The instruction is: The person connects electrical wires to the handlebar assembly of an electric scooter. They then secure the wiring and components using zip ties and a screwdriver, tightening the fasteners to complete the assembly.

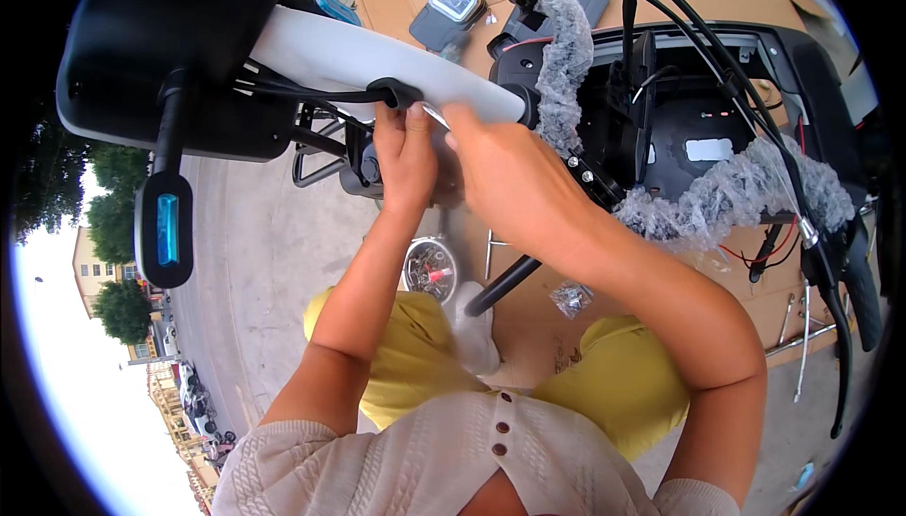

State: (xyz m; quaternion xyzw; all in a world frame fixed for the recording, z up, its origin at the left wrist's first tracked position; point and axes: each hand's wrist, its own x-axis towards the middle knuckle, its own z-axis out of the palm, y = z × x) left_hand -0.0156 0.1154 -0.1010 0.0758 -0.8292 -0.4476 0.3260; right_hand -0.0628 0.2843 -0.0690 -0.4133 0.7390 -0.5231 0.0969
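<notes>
Right hand (510, 176) hides most of a thin metal tool (434, 116).

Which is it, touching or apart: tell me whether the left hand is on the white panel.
Touching. The head view shows the left hand raised with its fingers pressed against the lower edge of the white panel, beside the black cable clip, no gap visible.

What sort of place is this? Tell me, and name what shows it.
Probably an outdoor assembly spot beside a street: flattened cardboard on concrete paving, a bubble-wrapped scooter handlebar, and buildings and trees beyond.
</notes>
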